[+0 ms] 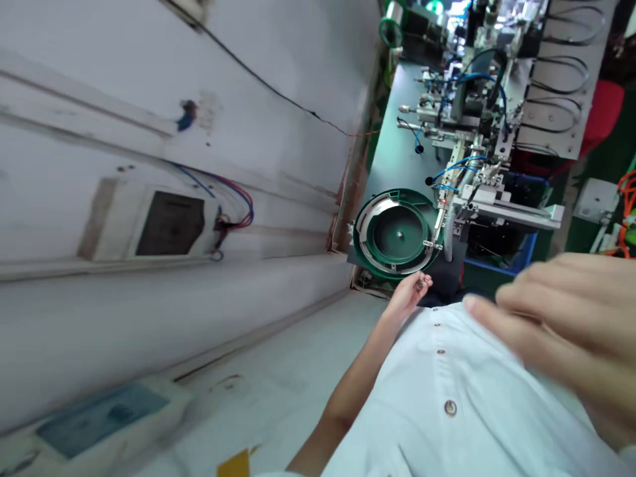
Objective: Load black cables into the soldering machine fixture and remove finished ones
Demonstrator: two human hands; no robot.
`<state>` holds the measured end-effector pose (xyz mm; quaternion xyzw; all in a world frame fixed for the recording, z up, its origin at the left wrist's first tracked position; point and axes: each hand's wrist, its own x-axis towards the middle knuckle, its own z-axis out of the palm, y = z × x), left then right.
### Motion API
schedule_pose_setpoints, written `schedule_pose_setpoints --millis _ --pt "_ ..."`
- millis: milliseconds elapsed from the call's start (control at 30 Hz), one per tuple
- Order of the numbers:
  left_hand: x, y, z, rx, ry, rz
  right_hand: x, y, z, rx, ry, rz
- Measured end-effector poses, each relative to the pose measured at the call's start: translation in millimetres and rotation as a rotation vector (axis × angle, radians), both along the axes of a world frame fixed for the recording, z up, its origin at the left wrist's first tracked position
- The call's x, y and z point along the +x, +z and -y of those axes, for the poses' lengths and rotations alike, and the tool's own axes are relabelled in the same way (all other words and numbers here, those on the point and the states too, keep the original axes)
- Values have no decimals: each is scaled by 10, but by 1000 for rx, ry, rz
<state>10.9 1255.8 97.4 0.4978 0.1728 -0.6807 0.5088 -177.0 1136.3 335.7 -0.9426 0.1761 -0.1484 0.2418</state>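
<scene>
My left hand [410, 291] is closed, palm up, around several small metal parts [420, 285] too small to name. It is just below the near rim of a round green feeder bowl [400, 232] with a silver track around its inside. My right hand [566, 318] is raised close to the camera at the right, blurred by motion. Its thumb stands apart from the loosely bent fingers, and no object shows in it. Part of its palm is hidden.
An assembly machine [472, 126] with metal slides, blue air tubes and cables stands on a metal table [397, 152]. A blue crate [531, 255] is at its right. Along the left runs a white wall [288, 73] with an electrical box [169, 222].
</scene>
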Motion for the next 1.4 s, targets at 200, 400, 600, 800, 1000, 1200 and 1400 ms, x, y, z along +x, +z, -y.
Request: schedule_pose_setpoints --millis 200,400,600,800,1000,1200,1400 --pt "-498 157 -51 -83 -98 1 280 -1450 -29 109 86 -322" --pt "-572 117 -93 -62 -119 165 257 -1935 -375 81 51 -379" --pt "-467 182 -104 -89 -103 209 396 -1987 -240 43 212 -388" --pt "-115 123 -153 -129 -96 220 725 -2232 -346 42 179 -336" --pt "509 31 -285 -166 -96 95 1113 -2354 -416 514 -178 -207" --pt "1303 -188 -587 -179 -81 54 1388 -2490 -599 1132 -614 -377" --pt "1698 -443 -785 -160 26 10 1711 -2520 -722 1327 -706 -425"
